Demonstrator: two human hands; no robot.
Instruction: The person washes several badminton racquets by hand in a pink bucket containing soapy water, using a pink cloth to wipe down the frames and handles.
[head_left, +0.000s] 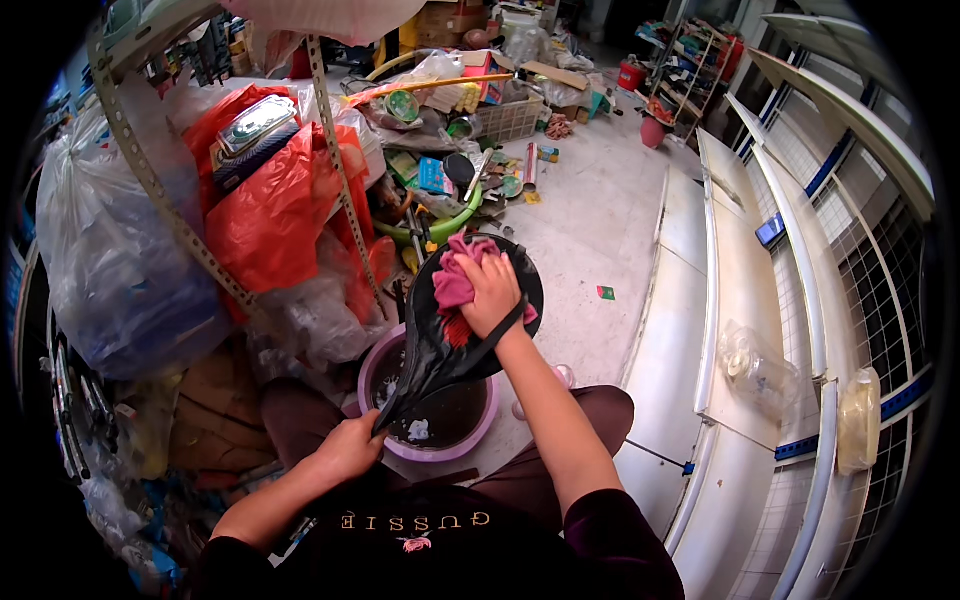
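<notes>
A black racket cover (427, 349) with a strap and a red print is held slantwise above a purple plastic basin (491, 409). My left hand (351, 448) is closed around its narrow end, at the basin's near left rim. My right hand (491, 289) presses a wet-looking pink cloth (452, 281) on the wide end, and the black strap passes over my right wrist. Dark water (457, 412) with some whitish suds fills the basin, which stands on the floor between my knees. Whether the cover holds a racket cannot be told.
Perforated metal shelf posts (341, 172), red plastic bags (262, 232) and a large clear bag (112, 247) crowd the left. Beyond the basin lie a green hoop-like rim (450, 225) and heaped goods. White metal shelving (720, 315) runs along the right. A small green packet (606, 293) lies on the floor.
</notes>
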